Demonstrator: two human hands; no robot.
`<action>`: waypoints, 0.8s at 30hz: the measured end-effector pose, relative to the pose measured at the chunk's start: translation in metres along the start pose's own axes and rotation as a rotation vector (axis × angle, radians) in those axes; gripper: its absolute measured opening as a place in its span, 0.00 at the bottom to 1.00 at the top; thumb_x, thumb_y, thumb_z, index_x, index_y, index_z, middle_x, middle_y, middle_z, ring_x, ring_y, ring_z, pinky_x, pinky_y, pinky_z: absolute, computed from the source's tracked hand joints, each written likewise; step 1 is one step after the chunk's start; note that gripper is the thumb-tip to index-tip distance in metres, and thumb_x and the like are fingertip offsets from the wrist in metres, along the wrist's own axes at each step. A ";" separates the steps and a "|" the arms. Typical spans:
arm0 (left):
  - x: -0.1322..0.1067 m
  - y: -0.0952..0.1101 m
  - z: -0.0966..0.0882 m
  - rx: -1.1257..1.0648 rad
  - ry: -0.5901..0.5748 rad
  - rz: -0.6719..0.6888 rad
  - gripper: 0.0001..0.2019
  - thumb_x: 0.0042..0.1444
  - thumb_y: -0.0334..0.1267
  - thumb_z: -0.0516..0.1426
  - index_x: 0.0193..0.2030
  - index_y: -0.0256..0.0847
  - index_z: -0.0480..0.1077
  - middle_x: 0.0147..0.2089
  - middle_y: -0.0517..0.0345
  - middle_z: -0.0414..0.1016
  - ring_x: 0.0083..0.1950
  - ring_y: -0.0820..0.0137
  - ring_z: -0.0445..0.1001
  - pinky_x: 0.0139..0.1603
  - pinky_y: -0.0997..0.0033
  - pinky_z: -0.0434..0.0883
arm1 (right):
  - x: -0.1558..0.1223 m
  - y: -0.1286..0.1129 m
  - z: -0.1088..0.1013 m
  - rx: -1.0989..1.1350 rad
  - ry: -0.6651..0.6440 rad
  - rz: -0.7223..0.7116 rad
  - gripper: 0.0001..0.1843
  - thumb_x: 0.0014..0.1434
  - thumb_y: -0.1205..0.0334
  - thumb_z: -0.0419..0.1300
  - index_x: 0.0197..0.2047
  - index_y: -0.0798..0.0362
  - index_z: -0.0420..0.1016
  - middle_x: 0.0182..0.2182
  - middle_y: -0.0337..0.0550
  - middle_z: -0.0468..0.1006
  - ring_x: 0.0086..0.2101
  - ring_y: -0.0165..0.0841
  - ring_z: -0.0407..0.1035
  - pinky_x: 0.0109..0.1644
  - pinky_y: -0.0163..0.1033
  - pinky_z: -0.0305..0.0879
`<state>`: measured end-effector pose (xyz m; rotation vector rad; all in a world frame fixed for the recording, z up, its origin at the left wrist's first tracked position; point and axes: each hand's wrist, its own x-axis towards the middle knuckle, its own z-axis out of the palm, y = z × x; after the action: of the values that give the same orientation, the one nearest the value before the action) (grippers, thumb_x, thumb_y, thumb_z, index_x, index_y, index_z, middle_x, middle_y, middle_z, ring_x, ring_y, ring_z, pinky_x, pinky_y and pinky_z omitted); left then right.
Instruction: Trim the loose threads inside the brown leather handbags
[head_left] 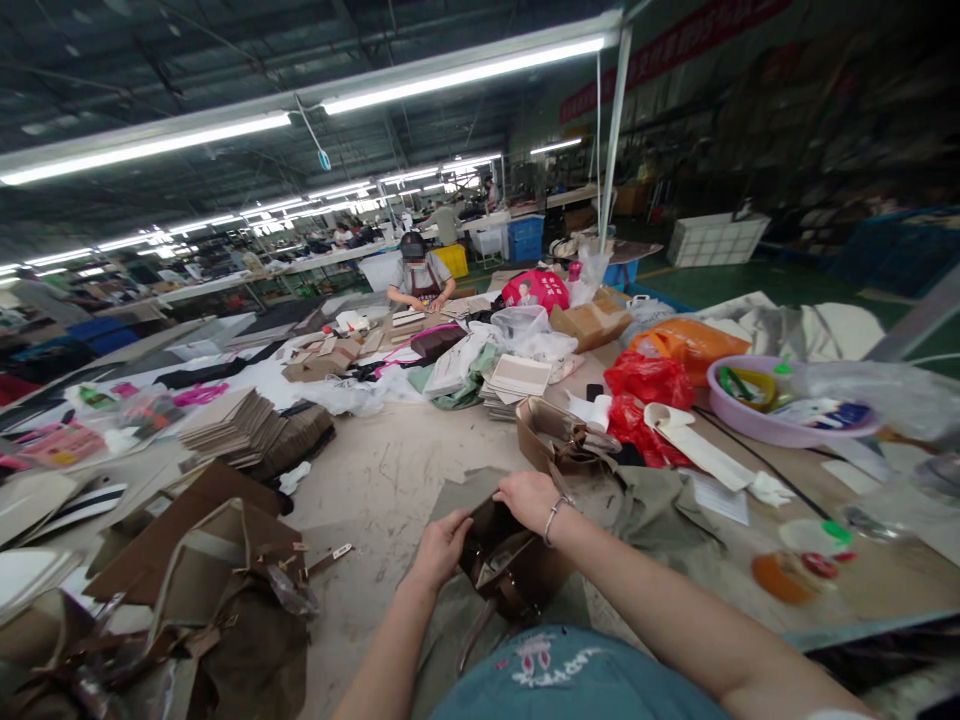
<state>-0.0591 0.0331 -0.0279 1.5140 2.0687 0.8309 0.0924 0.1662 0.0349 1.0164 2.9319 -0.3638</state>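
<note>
A brown handbag (pixel 529 575) lies open-topped in front of my body, on a piece of olive-green cloth (pixel 461 492). At the near left of its rim, my left hand (pixel 442 548) is closed with the edge pinched between thumb and fingers. My right hand (pixel 529 500) grips the far side of the same rim, its fingers curled over the edge. The bag's inside is dark, and a buckled strap shows on its near side. Just beyond my right hand stands a second brown bag (pixel 541 435) with an open top.
Stacked brown panels (pixel 236 428) and several unfinished bags (pixel 247 590) crowd the left. On the right are red plastic bags (pixel 649 385), a lilac basin (pixel 795 432) and an orange-filled container (pixel 784 578). A co-worker (pixel 421 280) works across the table.
</note>
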 end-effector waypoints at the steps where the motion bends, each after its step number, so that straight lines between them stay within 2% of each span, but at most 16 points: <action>1: 0.000 0.000 0.000 -0.003 -0.006 0.000 0.18 0.58 0.46 0.45 0.43 0.41 0.72 0.31 0.60 0.75 0.33 0.73 0.71 0.35 0.77 0.66 | 0.000 0.000 0.000 0.002 0.000 0.001 0.18 0.61 0.53 0.49 0.37 0.54 0.77 0.35 0.48 0.77 0.38 0.37 0.70 0.39 0.34 0.62; 9: 0.004 0.008 -0.004 0.085 -0.035 0.010 0.16 0.58 0.43 0.46 0.37 0.39 0.72 0.28 0.59 0.74 0.30 0.73 0.71 0.31 0.77 0.65 | 0.005 0.003 0.007 0.009 0.024 -0.012 0.17 0.60 0.54 0.51 0.35 0.54 0.77 0.34 0.50 0.78 0.36 0.39 0.70 0.38 0.36 0.62; 15: 0.007 0.006 0.000 -0.019 -0.046 0.079 0.17 0.57 0.47 0.48 0.45 0.43 0.70 0.39 0.59 0.77 0.38 0.71 0.75 0.39 0.77 0.69 | 0.011 0.005 0.010 -0.008 0.047 0.009 0.16 0.59 0.55 0.51 0.33 0.54 0.79 0.33 0.48 0.79 0.34 0.39 0.71 0.34 0.36 0.63; 22: 0.014 -0.013 0.012 0.133 0.089 0.161 0.16 0.57 0.44 0.46 0.30 0.43 0.72 0.23 0.62 0.74 0.25 0.74 0.72 0.26 0.81 0.67 | 0.017 -0.006 0.009 -0.045 0.015 0.029 0.13 0.56 0.59 0.54 0.30 0.52 0.79 0.29 0.47 0.79 0.32 0.39 0.72 0.30 0.37 0.66; 24: 0.012 -0.013 0.019 0.211 0.176 0.150 0.16 0.58 0.43 0.46 0.27 0.43 0.71 0.21 0.63 0.72 0.22 0.75 0.70 0.25 0.81 0.67 | 0.016 -0.006 0.002 -0.057 0.007 0.027 0.13 0.55 0.56 0.55 0.30 0.53 0.79 0.29 0.48 0.79 0.33 0.40 0.72 0.31 0.38 0.66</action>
<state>-0.0591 0.0453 -0.0503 1.7835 2.2514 0.8492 0.0761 0.1704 0.0333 1.0515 2.9134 -0.2741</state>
